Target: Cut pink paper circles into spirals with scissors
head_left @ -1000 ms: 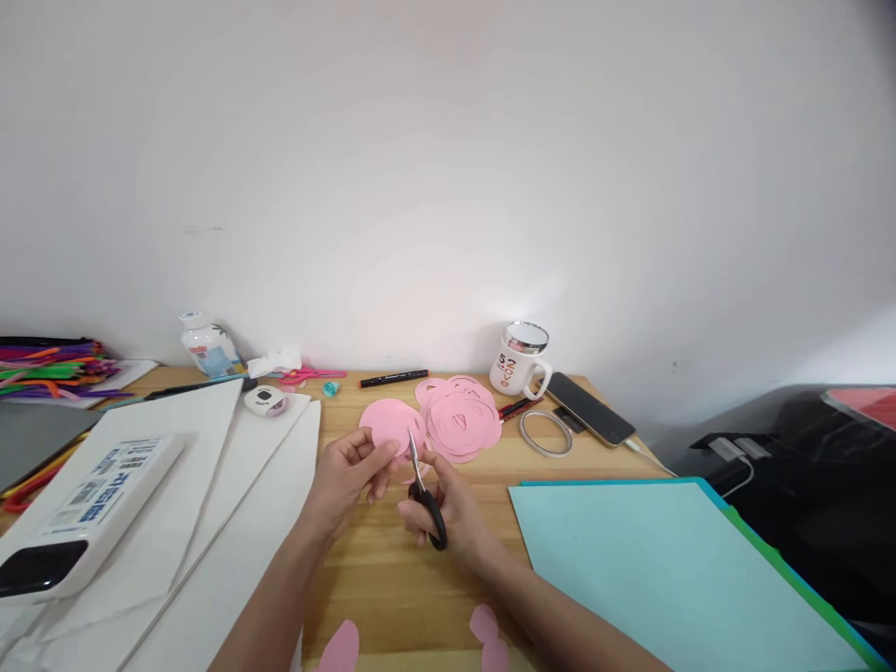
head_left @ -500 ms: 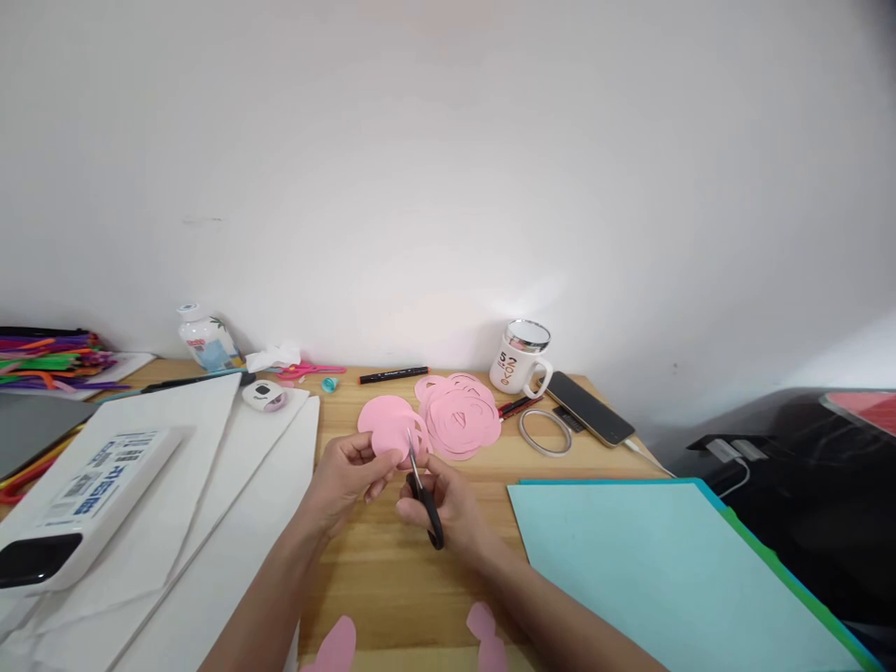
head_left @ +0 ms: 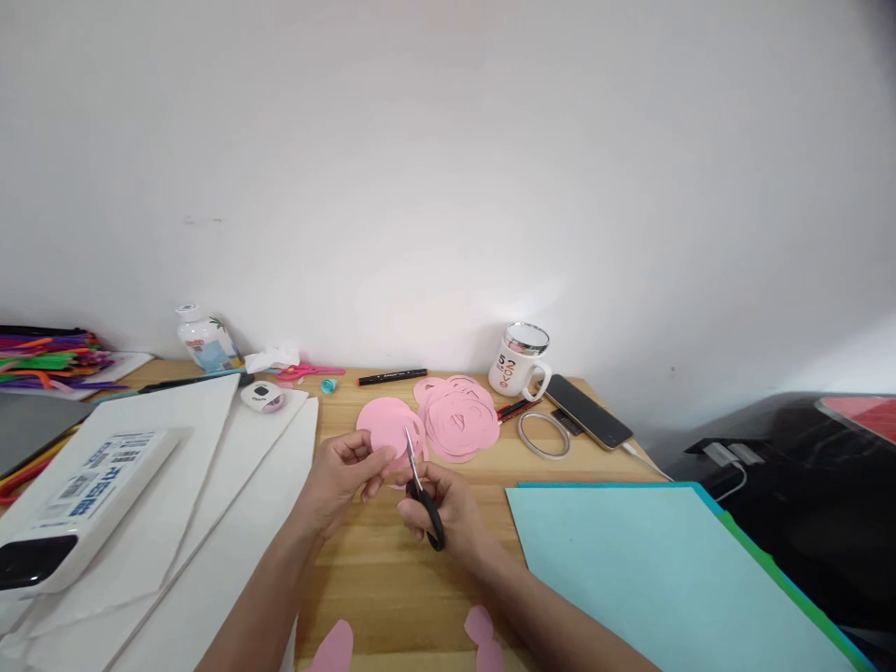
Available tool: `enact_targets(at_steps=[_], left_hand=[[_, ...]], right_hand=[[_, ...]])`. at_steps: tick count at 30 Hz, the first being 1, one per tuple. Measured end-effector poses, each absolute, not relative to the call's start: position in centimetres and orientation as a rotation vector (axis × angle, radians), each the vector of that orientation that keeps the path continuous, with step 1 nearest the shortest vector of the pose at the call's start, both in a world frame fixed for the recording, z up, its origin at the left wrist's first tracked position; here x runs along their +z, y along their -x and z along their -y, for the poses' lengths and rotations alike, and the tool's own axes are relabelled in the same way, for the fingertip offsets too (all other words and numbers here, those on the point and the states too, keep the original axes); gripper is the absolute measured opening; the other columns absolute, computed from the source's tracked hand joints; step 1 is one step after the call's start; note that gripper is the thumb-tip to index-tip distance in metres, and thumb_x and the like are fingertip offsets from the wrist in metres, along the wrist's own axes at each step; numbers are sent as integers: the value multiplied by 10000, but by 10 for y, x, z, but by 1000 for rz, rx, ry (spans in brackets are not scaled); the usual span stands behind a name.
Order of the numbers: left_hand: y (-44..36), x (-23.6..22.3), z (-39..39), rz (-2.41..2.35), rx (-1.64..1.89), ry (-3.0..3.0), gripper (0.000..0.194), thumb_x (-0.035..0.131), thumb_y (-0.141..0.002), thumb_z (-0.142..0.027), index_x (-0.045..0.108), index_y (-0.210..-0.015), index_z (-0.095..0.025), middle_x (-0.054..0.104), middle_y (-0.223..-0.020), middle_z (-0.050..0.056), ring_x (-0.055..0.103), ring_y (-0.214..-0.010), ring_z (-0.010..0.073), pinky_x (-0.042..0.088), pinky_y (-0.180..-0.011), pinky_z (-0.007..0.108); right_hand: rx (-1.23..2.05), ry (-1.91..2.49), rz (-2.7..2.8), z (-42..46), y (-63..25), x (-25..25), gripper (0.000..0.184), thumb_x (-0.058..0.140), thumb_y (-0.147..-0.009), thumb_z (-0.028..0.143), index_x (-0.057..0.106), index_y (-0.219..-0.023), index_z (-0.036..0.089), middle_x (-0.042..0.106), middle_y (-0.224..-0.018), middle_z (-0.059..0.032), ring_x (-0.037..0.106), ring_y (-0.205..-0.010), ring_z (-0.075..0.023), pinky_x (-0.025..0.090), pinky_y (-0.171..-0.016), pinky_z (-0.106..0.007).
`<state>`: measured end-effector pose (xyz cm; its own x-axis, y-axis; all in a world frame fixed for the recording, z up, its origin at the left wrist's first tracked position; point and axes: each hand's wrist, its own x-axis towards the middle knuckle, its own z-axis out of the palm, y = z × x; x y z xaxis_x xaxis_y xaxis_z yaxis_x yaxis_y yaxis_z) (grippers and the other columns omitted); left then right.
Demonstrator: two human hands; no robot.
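Observation:
My left hand (head_left: 343, 478) pinches the near edge of a pink paper disc (head_left: 385, 425) and holds it just above the wooden table (head_left: 392, 579). My right hand (head_left: 448, 513) grips black-handled scissors (head_left: 422, 490) with their blades pointing up into the disc's right side. A pile of cut pink paper spirals (head_left: 458, 418) lies just behind the hands. Two pink paper scraps (head_left: 483, 635) rest at the table's near edge.
White sheets (head_left: 210, 485) and a white box (head_left: 77, 504) cover the left. Teal and green sheets (head_left: 665, 579) lie on the right. At the back stand a mug (head_left: 522, 359), phone (head_left: 586, 409), tape ring (head_left: 544, 434), black marker (head_left: 392, 377), bottle (head_left: 204, 341) and pipe cleaners (head_left: 49, 359).
The scissors have shifted slightly along the disc's edge, and both hands stay close together over the same spot. The view has barely drifted.

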<state>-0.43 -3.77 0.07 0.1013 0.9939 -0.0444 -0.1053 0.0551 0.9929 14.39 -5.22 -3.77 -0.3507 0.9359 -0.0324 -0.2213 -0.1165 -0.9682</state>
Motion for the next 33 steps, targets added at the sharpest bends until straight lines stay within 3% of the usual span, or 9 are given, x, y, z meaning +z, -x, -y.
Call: enact_targets(at_steps=[10, 15, 18, 33], left_hand=[[7, 1, 36, -1049, 1197, -1046, 245, 731, -631, -318, 563, -598, -142, 502, -421, -65, 371, -339, 37, 258, -366, 170], [5, -2, 36, -1032, 1141, -1115, 290, 725, -635, -312, 513, -530, -145, 510, -431, -57, 375, -324, 36, 258, -355, 177], [4, -1, 37, -1044, 1120, -1123, 315, 722, -633, -322, 492, -507, -147, 510, -434, -54, 372, -316, 35, 257, -352, 182], [5, 1, 37, -1064, 1171, -1087, 281, 724, -619, -326, 521, -547, -146, 495, -427, -60, 351, -324, 31, 236, -360, 180]], right_hand=[[1679, 902, 1222, 53, -142, -42, 352, 737, -565, 376, 515, -750, 175, 460, -422, 108, 371, -312, -50, 259, -338, -172], [1621, 820, 1223, 51, -144, -36, 436, 802, -509, 333, 528, -813, 184, 525, -539, 77, 442, -444, -69, 342, -441, -191], [1594, 784, 1226, 50, -146, -34, 443, 819, -497, 325, 527, -801, 190, 531, -569, 69, 440, -487, -76, 336, -466, -200], [1598, 839, 1251, 50, -146, -39, 379, 756, -556, 402, 506, -748, 192, 483, -489, 95, 412, -354, -52, 312, -358, -176]])
